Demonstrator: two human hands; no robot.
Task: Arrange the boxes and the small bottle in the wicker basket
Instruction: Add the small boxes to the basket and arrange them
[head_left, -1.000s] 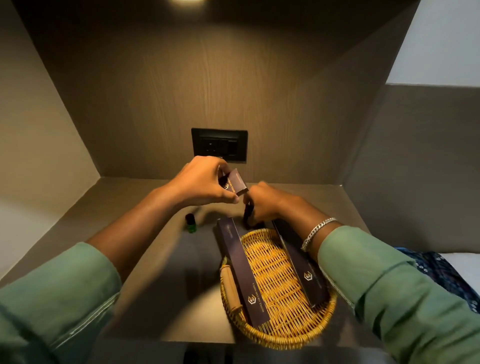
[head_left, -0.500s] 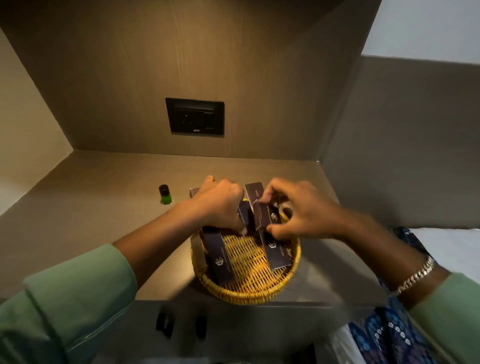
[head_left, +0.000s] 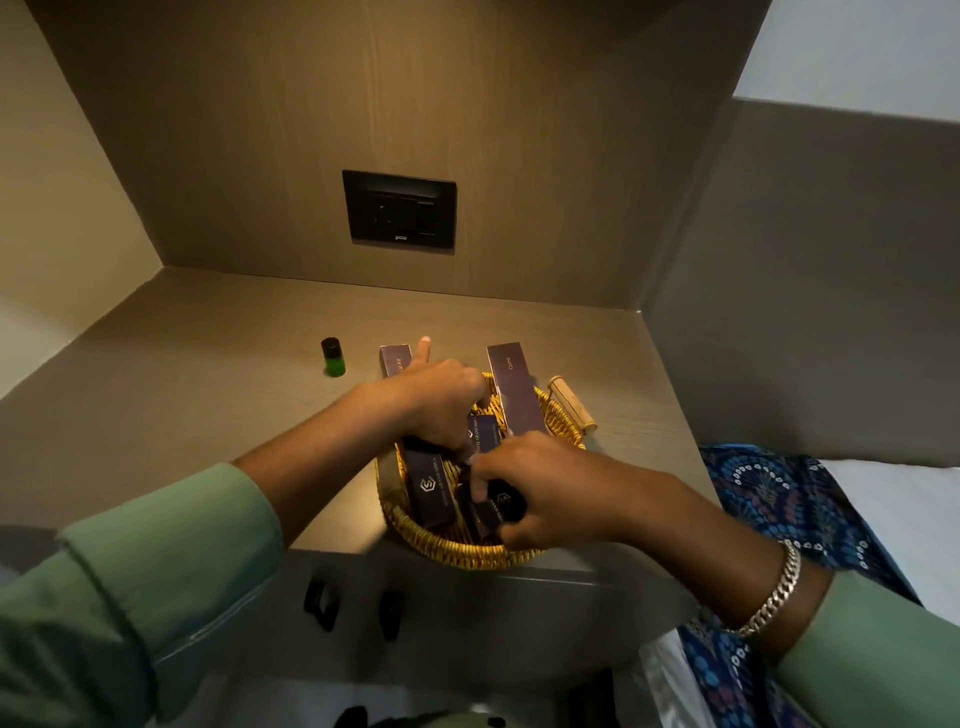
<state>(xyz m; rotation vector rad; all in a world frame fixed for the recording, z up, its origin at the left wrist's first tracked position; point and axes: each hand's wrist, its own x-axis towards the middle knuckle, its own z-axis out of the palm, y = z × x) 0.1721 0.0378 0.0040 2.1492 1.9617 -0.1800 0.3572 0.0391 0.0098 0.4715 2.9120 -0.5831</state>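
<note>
Left hand (head_left: 441, 402): I press down on a box (head_left: 428, 488), fingers curled.
Right hand (head_left: 545, 499): I pinch a small box (head_left: 501, 506).
Tip: I lay it flat, leaving room for the bottle (head_left: 333, 357) at 10 o'clock of the basket (head_left: 467, 553).

Both forearms extended forward, the left hand (head_left: 441, 402) palm-down with index finger raised, the right hand (head_left: 545, 493) curled closed just beside it, nearer the body.

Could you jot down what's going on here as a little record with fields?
Setting: grey shelf in a wood-panelled nook
Basket: wicker basket at the front edge, holding several dark boxes
Left hand: reaching into the basket among the boxes
Right hand: gripping a small dark box
Still outside: green bottle, upright on the shelf
</note>
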